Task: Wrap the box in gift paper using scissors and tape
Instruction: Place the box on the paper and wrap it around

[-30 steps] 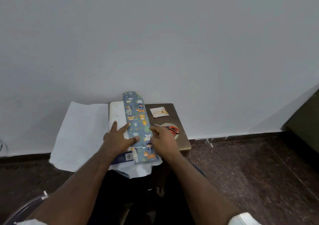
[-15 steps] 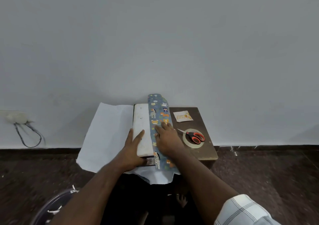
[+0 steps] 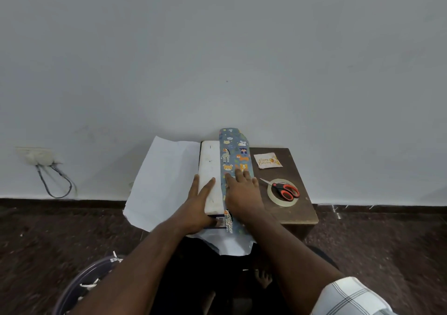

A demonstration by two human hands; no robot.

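Note:
A white box (image 3: 210, 167) lies lengthwise on a small brown table (image 3: 297, 208). Gift paper with a blue animal print (image 3: 233, 152) is folded up over the box's right side; its white underside (image 3: 164, 181) spreads out to the left, past the table. My left hand (image 3: 198, 205) rests flat on the box's near left edge with fingers straight. My right hand (image 3: 242, 191) presses the printed flap down onto the box top, fingers straight. Red-handled scissors (image 3: 283, 190) lie across a roll of clear tape (image 3: 278, 199) to the right.
A small birthday tag (image 3: 267, 160) lies at the table's far right. The wall stands right behind the table. A socket with a looping cable (image 3: 48, 169) is on the wall at left. A round transparent bin (image 3: 84, 283) sits on the dark floor at lower left.
My right hand slid from the flap's right edge onto the printed paper and flattened. My left hand moved from the flap to the box's left side. The view shifted left.

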